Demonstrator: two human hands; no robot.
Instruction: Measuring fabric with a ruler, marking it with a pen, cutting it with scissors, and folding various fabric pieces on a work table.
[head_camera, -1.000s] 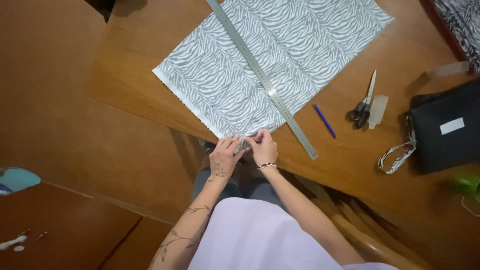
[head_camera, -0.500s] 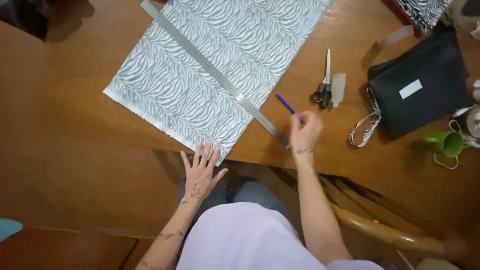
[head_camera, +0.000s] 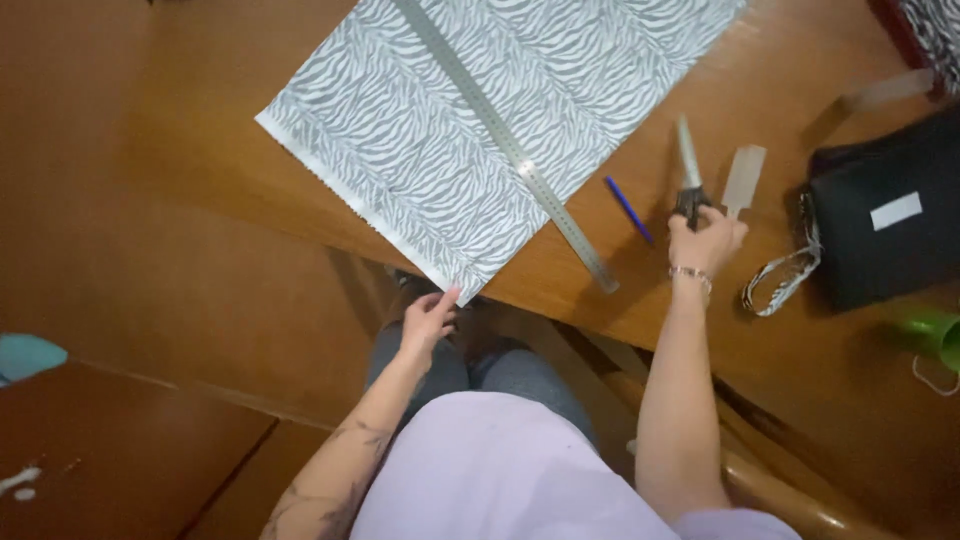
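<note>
Glossy wood table (head_camera: 200, 180); matt zebra-print cloth (head_camera: 520, 90); brushed metal ruler (head_camera: 500, 135); steel scissors (head_camera: 688, 170).

One view only, worn on my head, looking steeply down past my chest and lap onto the table (head_camera: 250, 190) edge. It sits fairly near: my forearms fill the lower frame. The fabric (head_camera: 500, 120) on the table runs off the upper edge. No second view overlaps it.

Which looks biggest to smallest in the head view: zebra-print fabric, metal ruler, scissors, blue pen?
1. zebra-print fabric
2. metal ruler
3. scissors, handles covered by the right hand, so its rank against the pen is unsure
4. blue pen
</note>
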